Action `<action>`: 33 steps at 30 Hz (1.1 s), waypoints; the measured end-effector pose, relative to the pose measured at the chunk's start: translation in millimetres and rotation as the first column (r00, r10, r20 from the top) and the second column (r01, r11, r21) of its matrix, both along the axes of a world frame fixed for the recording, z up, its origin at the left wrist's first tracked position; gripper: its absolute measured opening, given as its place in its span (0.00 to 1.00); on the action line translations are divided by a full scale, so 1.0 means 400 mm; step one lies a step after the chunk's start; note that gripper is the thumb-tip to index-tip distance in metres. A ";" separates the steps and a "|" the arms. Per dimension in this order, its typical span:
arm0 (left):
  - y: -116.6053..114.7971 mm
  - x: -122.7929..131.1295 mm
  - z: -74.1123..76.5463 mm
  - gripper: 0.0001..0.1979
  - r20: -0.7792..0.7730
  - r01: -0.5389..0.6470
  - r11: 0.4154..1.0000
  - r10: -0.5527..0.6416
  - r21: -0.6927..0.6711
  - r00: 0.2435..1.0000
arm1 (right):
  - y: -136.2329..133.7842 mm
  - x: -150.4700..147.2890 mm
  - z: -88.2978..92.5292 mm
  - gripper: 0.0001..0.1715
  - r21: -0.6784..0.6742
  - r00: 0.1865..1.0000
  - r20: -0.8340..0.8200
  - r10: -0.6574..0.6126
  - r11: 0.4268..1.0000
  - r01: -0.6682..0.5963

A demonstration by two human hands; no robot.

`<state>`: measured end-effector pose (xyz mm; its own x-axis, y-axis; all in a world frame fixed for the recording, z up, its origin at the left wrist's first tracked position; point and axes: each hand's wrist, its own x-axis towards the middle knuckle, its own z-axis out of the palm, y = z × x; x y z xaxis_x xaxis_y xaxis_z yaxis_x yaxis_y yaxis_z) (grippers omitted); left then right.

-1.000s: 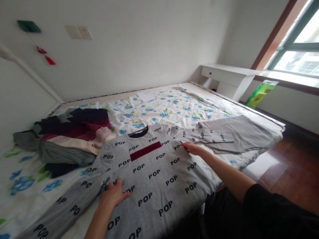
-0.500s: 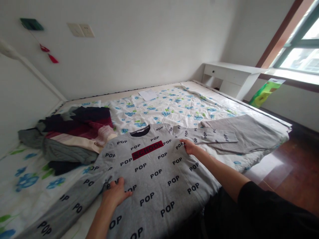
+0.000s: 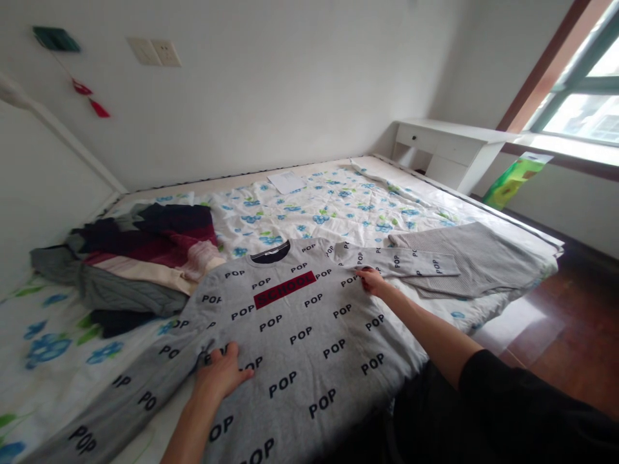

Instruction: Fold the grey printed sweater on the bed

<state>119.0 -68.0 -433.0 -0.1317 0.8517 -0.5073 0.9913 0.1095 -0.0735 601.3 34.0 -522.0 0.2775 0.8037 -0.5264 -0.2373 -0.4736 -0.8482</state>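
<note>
A grey long-sleeved sweatshirt (image 3: 290, 338) printed with "POP" all over and a red "SCHOOL" bar lies spread front up on the bed, neckline away from me. My left hand (image 3: 222, 370) rests on its left side near the underarm, thumb spread apart from the fingers. At the opposite underarm, my right hand (image 3: 371, 281) has its fingers bent in against the fabric, gripping a bit of it. One sleeve stretches toward the lower left. The other sleeve reaches right, over the edge of a folded grey ribbed garment (image 3: 469, 258).
A heap of dark, maroon and grey clothes (image 3: 145, 258) lies on the left of the flowered bed sheet (image 3: 319, 206). A white paper (image 3: 287, 182) is near the wall. Beyond the bed's far right corner stand a white desk (image 3: 449, 145) and a green-yellow bag (image 3: 515, 180).
My right hand has shifted slightly right along the underarm, its fingers more bent. My left hand stays about the same place on the sweatshirt. The view has moved a little.
</note>
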 end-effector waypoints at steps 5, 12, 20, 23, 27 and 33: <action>-0.003 -0.001 0.004 0.30 0.003 0.021 1.000 -0.021 -0.019 1.000 | -0.013 0.042 0.002 0.16 0.020 0.855 0.517 0.036 0.998 -0.054; -0.012 0.009 0.010 0.30 -0.016 0.030 0.999 -0.030 -0.027 0.999 | -0.019 0.059 0.059 0.17 -0.038 0.640 0.753 0.153 0.981 -0.189; -0.025 0.017 0.007 0.30 -0.021 0.019 1.000 -0.019 -0.024 1.000 | -0.053 0.010 0.026 0.46 0.030 0.416 0.870 0.264 0.815 -0.579; -0.027 0.015 0.009 0.30 -0.015 0.026 0.999 -0.026 -0.030 1.000 | -0.052 0.034 -0.014 0.51 -0.341 0.145 0.853 0.501 0.747 -0.571; -0.030 0.018 0.010 0.31 -0.022 0.026 0.999 -0.026 -0.030 0.999 | -0.027 0.052 -0.027 0.52 -0.506 0.011 0.811 0.585 0.711 -0.488; -0.027 0.020 0.001 0.33 -0.021 0.016 0.999 -0.016 -0.029 1.000 | -0.011 -0.033 -0.014 0.55 -0.297 0.053 0.930 0.365 0.826 -0.479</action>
